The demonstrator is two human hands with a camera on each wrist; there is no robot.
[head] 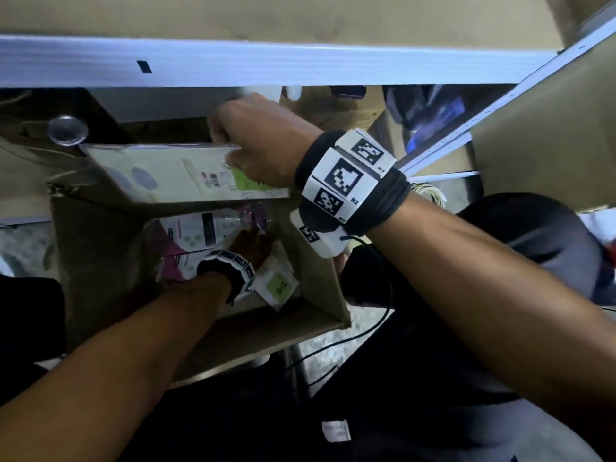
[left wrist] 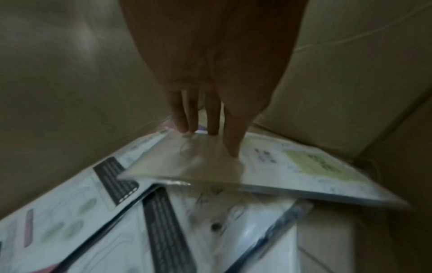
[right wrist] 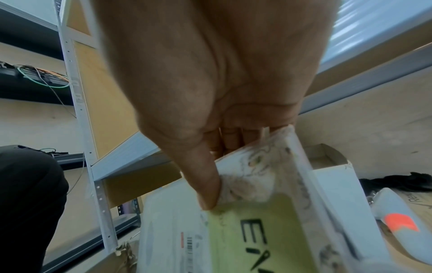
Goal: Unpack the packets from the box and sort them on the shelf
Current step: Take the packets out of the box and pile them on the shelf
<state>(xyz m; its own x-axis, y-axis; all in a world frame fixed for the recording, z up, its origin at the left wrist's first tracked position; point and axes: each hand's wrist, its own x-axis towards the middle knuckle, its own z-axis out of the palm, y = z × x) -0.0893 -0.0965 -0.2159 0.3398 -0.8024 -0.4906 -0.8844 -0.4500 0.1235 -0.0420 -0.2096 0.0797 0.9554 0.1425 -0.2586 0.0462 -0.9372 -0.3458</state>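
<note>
An open cardboard box (head: 100,248) stands below the shelf beam (head: 266,65). My right hand (head: 230,151) holds a flat white packet with a green label (head: 186,175) above the box. In the right wrist view its thumb (right wrist: 210,192) presses the packet (right wrist: 257,230) and the fingers curl behind it. My left hand (head: 250,243) is deep in the box among several white and pink packets (head: 196,231). There the left hand (left wrist: 210,136) pinches the edge of a clear-wrapped, green-labelled packet (left wrist: 292,166), which lies tilted over the others (left wrist: 70,221).
The upright shelf post (right wrist: 77,110) stands to the side, with loose wires (right wrist: 42,75) behind it. A white bottle with an orange mark (right wrist: 397,221) lies on the lower shelf. A black cable (head: 366,331) trails over the floor by my dark-trousered knee (head: 533,235).
</note>
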